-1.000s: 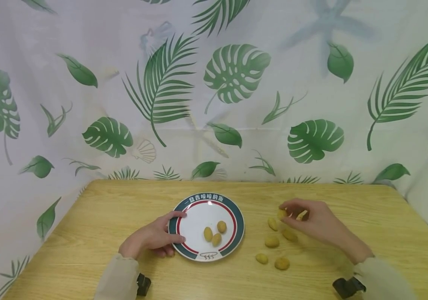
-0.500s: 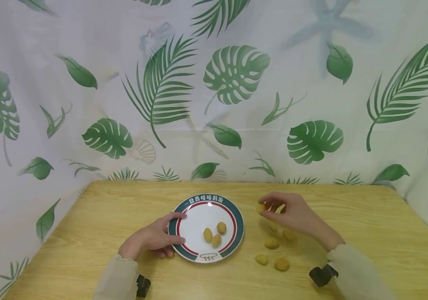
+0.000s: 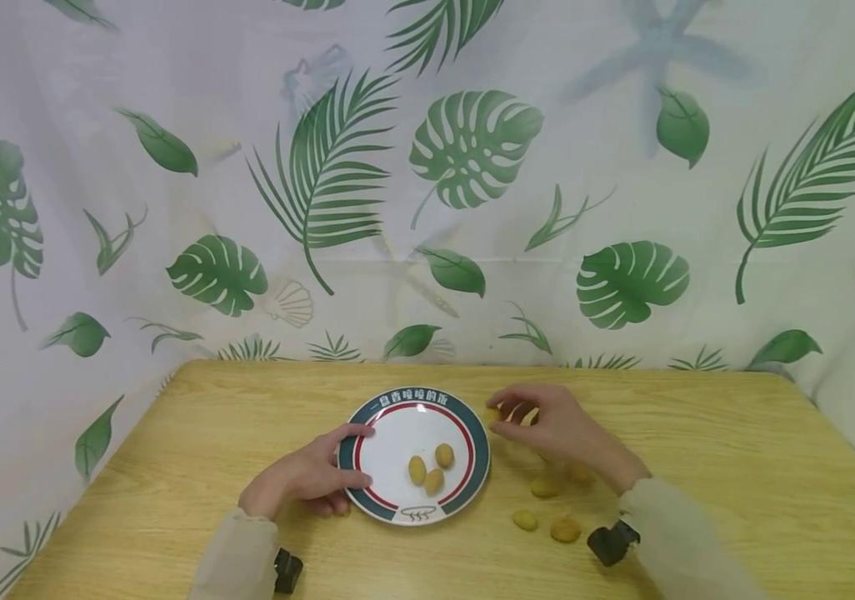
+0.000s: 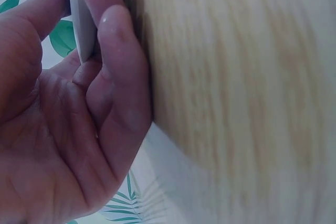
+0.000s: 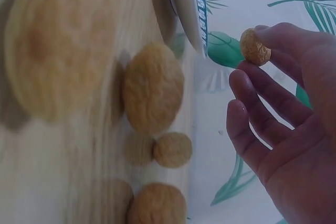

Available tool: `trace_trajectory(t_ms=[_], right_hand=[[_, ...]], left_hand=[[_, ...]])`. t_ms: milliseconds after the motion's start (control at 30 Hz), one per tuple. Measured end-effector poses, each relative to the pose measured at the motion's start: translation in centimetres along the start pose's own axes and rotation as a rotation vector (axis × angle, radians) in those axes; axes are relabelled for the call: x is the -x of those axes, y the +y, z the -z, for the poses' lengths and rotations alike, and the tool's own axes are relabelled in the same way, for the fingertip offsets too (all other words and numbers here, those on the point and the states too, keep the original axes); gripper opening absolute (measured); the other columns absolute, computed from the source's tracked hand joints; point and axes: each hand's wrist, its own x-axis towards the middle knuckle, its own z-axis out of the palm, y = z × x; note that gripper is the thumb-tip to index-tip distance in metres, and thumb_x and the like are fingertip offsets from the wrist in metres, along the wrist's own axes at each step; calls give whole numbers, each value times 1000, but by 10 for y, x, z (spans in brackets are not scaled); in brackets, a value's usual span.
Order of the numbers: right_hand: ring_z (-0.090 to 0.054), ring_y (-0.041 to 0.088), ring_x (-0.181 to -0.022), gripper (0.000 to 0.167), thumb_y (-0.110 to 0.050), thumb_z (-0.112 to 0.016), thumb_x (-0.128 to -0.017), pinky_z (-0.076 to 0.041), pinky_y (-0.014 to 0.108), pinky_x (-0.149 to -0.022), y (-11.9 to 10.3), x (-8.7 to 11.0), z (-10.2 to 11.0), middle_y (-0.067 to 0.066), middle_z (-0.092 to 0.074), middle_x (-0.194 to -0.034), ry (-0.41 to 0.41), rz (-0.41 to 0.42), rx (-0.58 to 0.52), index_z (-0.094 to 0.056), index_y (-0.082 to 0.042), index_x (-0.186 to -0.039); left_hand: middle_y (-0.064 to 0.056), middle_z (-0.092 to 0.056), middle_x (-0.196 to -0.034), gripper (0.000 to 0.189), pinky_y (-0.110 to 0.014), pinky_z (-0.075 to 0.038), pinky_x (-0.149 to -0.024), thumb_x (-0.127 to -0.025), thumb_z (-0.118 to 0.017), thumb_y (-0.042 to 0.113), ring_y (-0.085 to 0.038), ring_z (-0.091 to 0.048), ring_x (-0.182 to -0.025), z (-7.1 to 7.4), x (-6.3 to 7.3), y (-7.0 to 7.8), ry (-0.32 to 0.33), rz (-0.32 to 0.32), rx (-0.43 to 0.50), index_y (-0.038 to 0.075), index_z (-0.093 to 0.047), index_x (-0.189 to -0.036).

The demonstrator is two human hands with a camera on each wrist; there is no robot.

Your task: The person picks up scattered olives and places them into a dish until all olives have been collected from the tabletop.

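Observation:
My left hand (image 3: 307,471) grips the left rim of a round white plate (image 3: 390,433) with a dark teal border and a red ring. Its thumb and forefinger lie over the rim, while curled fingers (image 4: 123,66) show under the plate in the left wrist view. On the plate sit three wrinkled yellow-brown ovals (image 3: 434,481), which look like dried fruit. Just right of the plate, my right hand (image 3: 551,421) pinches another wrinkled oval (image 5: 255,47) between thumb and fingertip, raised off the table. The other fingers of that hand are spread and loosely bent.
Several more ovals (image 3: 566,528) lie on the wooden table (image 3: 210,417) to the right of the plate, some partly hidden by the right hand and wrist. A leaf-patterned cloth (image 3: 517,250) hangs behind the table's back edge.
My right hand has moved left toward the plate with the pinched oval, away from the loose ones. The left hand and the plate stay in place.

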Motion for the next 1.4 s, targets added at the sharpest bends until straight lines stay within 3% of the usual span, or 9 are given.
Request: trace_trajectory(t_ms=[167, 367, 667, 967, 1400], right_hand=[[-65, 11, -91, 23, -21, -77, -92, -55, 24, -77, -1, -4, -7, -5, -74, -103, -32, -29, -14, -74, -17, -114], [-64, 10, -87, 23, -21, -78, -92, -55, 23, -73, 0, -10, -17, -2, -74, -100, -43, 1, -11, -74, -16, -114], [-63, 13, -90, 21, -24, -77, -92, -54, 23, -73, -10, -20, -27, -6, -72, -100, -72, -46, -15, -74, -22, -113], [-62, 12, -89, 20, -18, -77, -92, -54, 22, -77, -13, -31, -38, -3, -72, -99, -103, -30, -18, -74, -15, -112], [-56, 11, -80, 21, -19, -79, -89, -48, 21, -70, -20, -41, -44, -4, -66, -85, -177, -118, 73, -75, -14, -110]], left_hand=[[-5, -66, -64, 66, -22, -48, -49, -95, -75, 26, -13, -59, -50, 0, -1, 0, -7, -1, 5, 34, -42, -151], [-5, -66, -65, 66, -22, -48, -49, -94, -75, 26, -13, -59, -51, 0, -2, -1, -9, -4, 6, 34, -42, -151], [-5, -65, -64, 66, -22, -49, -48, -95, -75, 25, -13, -59, -50, 1, -1, 1, -4, -11, -4, 34, -42, -151], [-6, -66, -65, 66, -22, -49, -49, -95, -75, 26, -13, -59, -50, 2, -1, 3, 6, 2, -16, 34, -42, -151], [-6, -66, -64, 66, -23, -49, -49, -95, -74, 25, -13, -59, -51, 1, -1, 2, 0, -5, -17, 33, -42, -152]])
